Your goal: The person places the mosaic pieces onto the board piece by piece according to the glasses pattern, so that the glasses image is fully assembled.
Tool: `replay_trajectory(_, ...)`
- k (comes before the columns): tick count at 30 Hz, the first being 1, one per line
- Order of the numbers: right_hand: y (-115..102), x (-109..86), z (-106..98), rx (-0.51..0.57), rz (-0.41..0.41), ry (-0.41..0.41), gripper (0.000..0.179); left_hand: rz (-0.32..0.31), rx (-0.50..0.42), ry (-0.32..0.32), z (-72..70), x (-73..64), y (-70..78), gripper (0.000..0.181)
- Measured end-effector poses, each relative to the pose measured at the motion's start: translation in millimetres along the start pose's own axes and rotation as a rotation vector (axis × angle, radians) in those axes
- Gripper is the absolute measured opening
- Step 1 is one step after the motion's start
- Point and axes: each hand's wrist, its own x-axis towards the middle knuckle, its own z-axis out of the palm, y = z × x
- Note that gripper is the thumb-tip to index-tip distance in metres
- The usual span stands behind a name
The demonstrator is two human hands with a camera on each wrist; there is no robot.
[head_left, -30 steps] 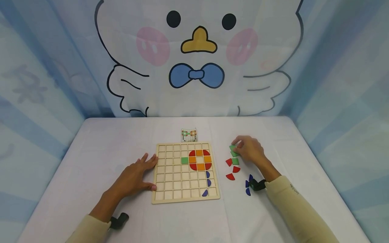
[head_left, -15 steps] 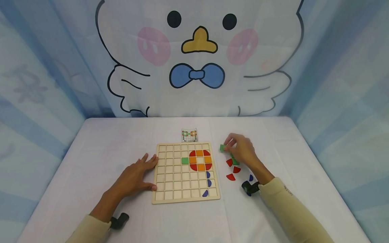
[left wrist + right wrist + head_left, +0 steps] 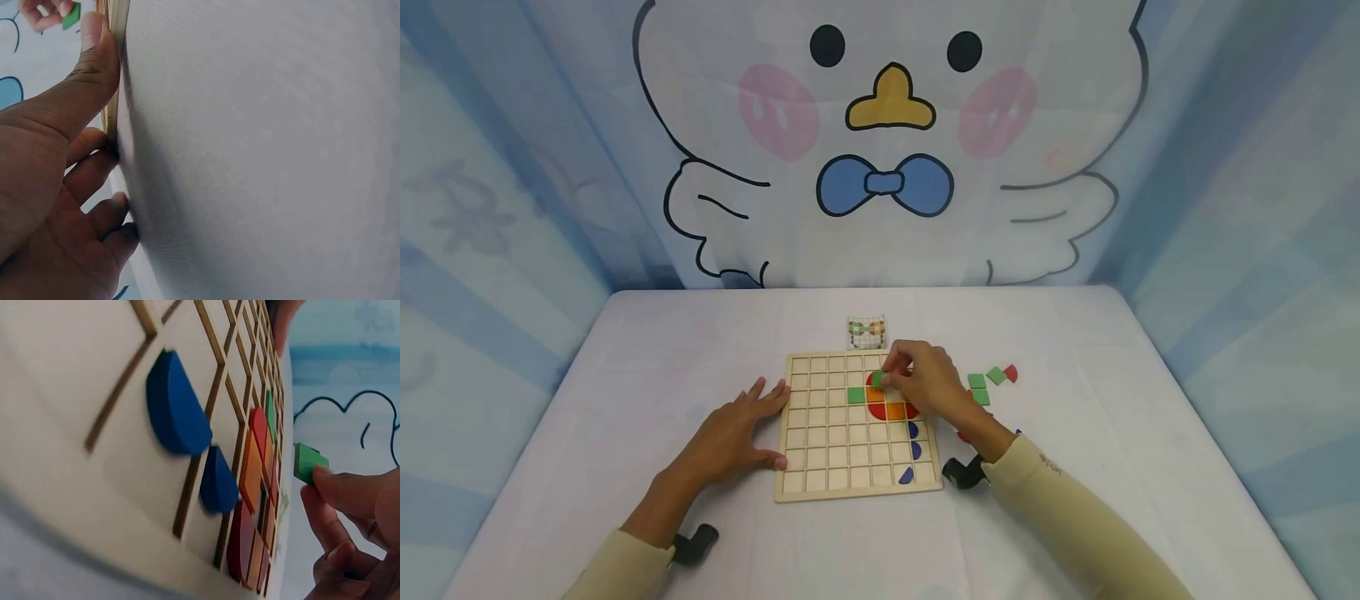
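Observation:
My right hand [image 3: 928,382] pinches a small green square tile [image 3: 306,464] between thumb and fingertips, held over the upper right part of a wooden grid board [image 3: 817,459]. Below it lies a ring of red and orange pieces [image 3: 895,412], partly covered by the hand. Left of this ring, a green square [image 3: 857,396] fills one cell. Blue pieces [image 3: 915,451] lie in cells near the board's right edge. At the board's left side rests my left hand [image 3: 737,432], fingers spread, its thumb [image 3: 94,59] and fingertips touching the edge.
Loose green squares [image 3: 978,389] and a red quarter-round piece [image 3: 1011,373] lie right of the board; other loose pieces are partly hidden by my right forearm. A small printed pattern card [image 3: 867,332] stands behind the board. A curtain [image 3: 880,242] hangs past the table's far edge.
My right hand has carried the green tile leftward from the loose pieces to over the board. Loose pieces it had covered now show. My left hand has stayed at the board's edge.

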Motion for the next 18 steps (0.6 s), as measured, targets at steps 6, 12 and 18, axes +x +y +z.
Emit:
replay_trajectory(6,-16.3,4.6,22.7,0.001,-0.112,-0.054,0.013,0.002,0.006,0.001,-0.4,-0.7,0.5,0.113)
replay_trajectory(12,-29.5,11.8,39.8,-0.055,-0.154,-0.075,0.014,0.005,-0.004,-0.008,-0.9,-1.0,-0.7,0.113)
replay_trajectory(18,-36.3,14.9,47.7,-0.09,-0.133,-0.088,0.015,0.001,-0.02,-0.013,-2.0,-0.8,-0.1,0.113)
